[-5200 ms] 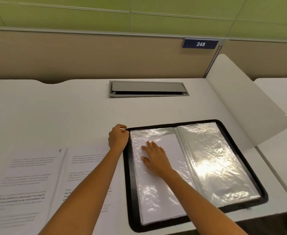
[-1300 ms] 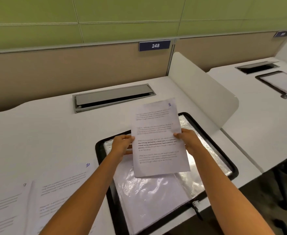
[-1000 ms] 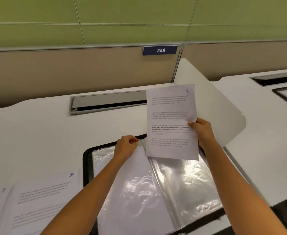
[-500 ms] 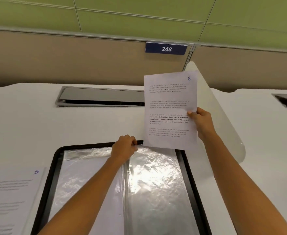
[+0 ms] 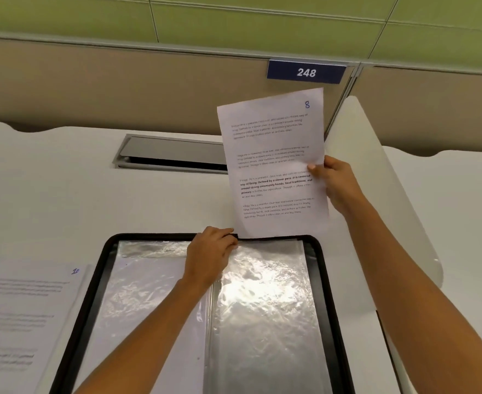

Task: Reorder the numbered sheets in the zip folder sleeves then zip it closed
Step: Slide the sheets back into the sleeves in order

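- Nearest me on the left, the sheet marked 10 (image 5: 29, 297) lies flat on the desk (image 5: 63, 194). It plays no part in this step, so I leave it alone.
- The zip folder (image 5: 329, 294) lies open in front of me, unzipped. Its left sleeve (image 5: 148, 294) and right sleeve (image 5: 262, 314) are shiny and crinkled, and the glare keeps me from telling what either one holds.
- My left hand (image 5: 210, 257) sits at the folder's far edge by the spine, with its fingers curled to pinch the corner of the right sleeve's mouth. I think it should lift only the top film, so the opening gapes toward the paper.
- The sheet marked 8 (image 5: 273, 166) hangs almost upright and slightly tilted. Its bottom edge is just at the folder's far rim, above that mouth.
- My right hand (image 5: 335, 183) grips the sheet's right edge about halfway up, with the thumb on the printed face.
- To do this well, I would square the bottom edge with the mouth and start the corner nearest my left hand. Then I would lay the sheet low and slide it toward me — slowly, since thin film probably clings and the paper may buckle.
- If the sheet bows, I would grip it higher up rather than push harder.
- Farther off, the cable hatch (image 5: 174, 150) and the 248 sign (image 5: 306, 72) are clear of the work.
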Tool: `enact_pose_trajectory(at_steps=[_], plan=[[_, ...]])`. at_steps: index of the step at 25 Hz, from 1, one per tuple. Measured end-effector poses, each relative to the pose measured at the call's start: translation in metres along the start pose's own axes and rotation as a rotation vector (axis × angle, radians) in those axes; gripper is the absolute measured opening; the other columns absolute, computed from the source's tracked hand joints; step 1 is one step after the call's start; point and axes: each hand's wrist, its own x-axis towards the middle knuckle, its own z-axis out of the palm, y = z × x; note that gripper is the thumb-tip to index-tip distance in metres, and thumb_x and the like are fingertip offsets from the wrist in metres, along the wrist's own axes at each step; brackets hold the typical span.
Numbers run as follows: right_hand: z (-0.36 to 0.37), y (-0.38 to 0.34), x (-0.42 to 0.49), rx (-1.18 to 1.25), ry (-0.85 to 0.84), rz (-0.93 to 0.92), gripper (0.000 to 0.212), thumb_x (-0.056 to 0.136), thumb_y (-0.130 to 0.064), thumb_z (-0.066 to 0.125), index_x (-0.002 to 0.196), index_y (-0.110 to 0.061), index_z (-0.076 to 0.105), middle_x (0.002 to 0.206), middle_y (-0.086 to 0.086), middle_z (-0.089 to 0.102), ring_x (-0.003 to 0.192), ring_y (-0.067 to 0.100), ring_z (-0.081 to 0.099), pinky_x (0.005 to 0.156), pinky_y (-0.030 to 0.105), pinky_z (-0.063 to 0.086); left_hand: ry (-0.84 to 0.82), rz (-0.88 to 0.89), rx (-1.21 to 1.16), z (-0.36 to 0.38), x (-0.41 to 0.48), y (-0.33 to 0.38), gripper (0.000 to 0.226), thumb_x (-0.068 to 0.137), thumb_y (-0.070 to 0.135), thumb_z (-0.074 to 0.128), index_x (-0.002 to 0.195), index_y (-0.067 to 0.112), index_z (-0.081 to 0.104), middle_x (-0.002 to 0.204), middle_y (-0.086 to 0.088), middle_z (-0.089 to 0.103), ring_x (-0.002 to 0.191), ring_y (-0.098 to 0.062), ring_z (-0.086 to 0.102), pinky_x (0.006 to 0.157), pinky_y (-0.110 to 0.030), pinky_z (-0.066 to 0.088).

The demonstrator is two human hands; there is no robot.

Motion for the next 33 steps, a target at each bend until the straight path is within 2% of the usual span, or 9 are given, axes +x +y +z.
enact_pose_trajectory(at_steps=[2,7,12,19,24,28,33], plan=[[0.009,0.000,0.005,-0.010,-0.055,0.022,0.024,0.090,-0.006,0.061,0.113,-0.008,0.068,0.105,0.010,0.073,0.092,0.025,0.071,0.076,0.034,0.057,0.043,-0.009,-0.042,-0.002,-0.009,-0.001,0.008,0.080,0.024,0.077,0.087,0.027,0.076,0.102,0.012,0.070,0.091,-0.011,0.061,0.068,-0.027,0.052],[0.022,0.012,0.014,-0.076,-0.095,0.034,0.020,0.090,-0.006,0.062,0.107,-0.013,0.070,0.099,0.006,0.074,0.085,0.021,0.072,0.076,0.035,0.058,0.072,-0.016,-0.071,-0.003,-0.018,0.000,0.011,0.077,0.024,0.079,0.087,0.026,0.076,0.095,0.009,0.065,0.082,-0.011,0.058,0.059,-0.026,0.051],[0.028,0.028,0.023,-0.158,-0.098,-0.009,0.017,0.092,-0.004,0.060,0.106,-0.009,0.068,0.093,0.004,0.074,0.078,0.018,0.072,0.075,0.035,0.058,0.065,-0.021,-0.094,-0.002,-0.019,-0.002,0.010,0.077,0.024,0.079,0.086,0.024,0.075,0.092,0.007,0.063,0.079,-0.011,0.058,0.057,-0.026,0.052],[0.035,0.034,0.035,-0.190,-0.098,-0.067,0.020,0.094,-0.009,0.060,0.111,-0.010,0.068,0.100,0.007,0.073,0.088,0.024,0.071,0.081,0.037,0.058,0.070,-0.028,-0.112,0.000,-0.021,-0.005,0.007,0.079,0.027,0.079,0.084,0.026,0.075,0.086,0.007,0.058,0.073,-0.009,0.055,0.053,-0.023,0.048],[0.053,0.044,0.025,-0.182,-0.151,-0.024,0.022,0.094,-0.013,0.060,0.114,-0.009,0.067,0.101,0.005,0.073,0.086,0.021,0.072,0.080,0.035,0.059,0.064,-0.034,-0.099,0.005,-0.016,-0.002,0.007,0.081,0.025,0.076,0.087,0.022,0.073,0.091,0.005,0.060,0.081,-0.011,0.057,0.059,-0.022,0.050],[0.061,0.062,0.015,-0.131,-0.180,0.061,0.026,0.094,-0.010,0.060,0.119,-0.007,0.064,0.105,0.010,0.073,0.091,0.026,0.071,0.082,0.039,0.059,0.013,0.029,-0.042,0.016,-0.007,0.003,0.009,0.084,0.028,0.067,0.091,0.023,0.070,0.095,0.009,0.064,0.092,-0.014,0.056,0.074,-0.030,0.047],[0.054,0.067,0.008,-0.157,-0.308,0.202,0.033,0.094,-0.005,0.056,0.127,-0.005,0.058,0.116,0.012,0.068,0.098,0.026,0.069,0.085,0.039,0.058,-0.091,0.065,-0.037,0.032,0.005,0.027,0.012,0.086,0.033,0.063,0.094,0.025,0.068,0.086,0.012,0.068,0.087,-0.014,0.057,0.078,-0.031,0.037]])
